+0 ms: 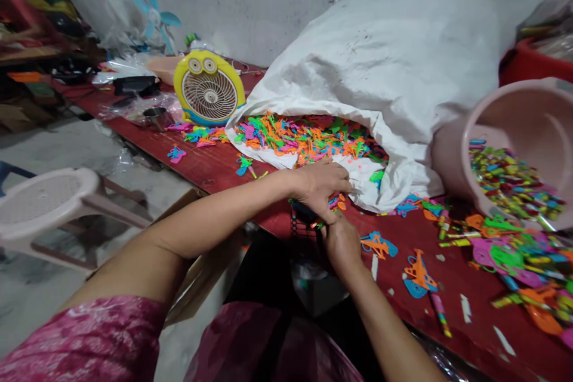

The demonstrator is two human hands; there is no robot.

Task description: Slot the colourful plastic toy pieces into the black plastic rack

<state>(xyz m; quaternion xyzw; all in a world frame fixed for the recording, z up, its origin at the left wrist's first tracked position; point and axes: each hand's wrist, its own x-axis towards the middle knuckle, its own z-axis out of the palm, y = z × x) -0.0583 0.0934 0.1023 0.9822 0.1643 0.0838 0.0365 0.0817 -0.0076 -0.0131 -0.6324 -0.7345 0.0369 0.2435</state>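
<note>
My left hand (323,184) reaches across at the table's front edge with its fingers curled down. Small colourful plastic pieces (340,202) show between its thumb and fingers. Right against it, my right hand (342,245) is closed, and what its fingers hold is hidden. A dark mesh-like item (301,227) lies just beneath the hands at the edge. Behind them, a white sack (380,65) lies with its mouth facing me, full of flat plastic toy pieces (308,137) in orange, green, blue and pink.
A tipped pink bucket (452,143) holds many striped little tubes (514,182). More tubes and toy pieces (505,250) are heaped on the red table (286,218) at right. A yellow fan (209,92) stands at back left; a plastic stool (49,197) is on the floor.
</note>
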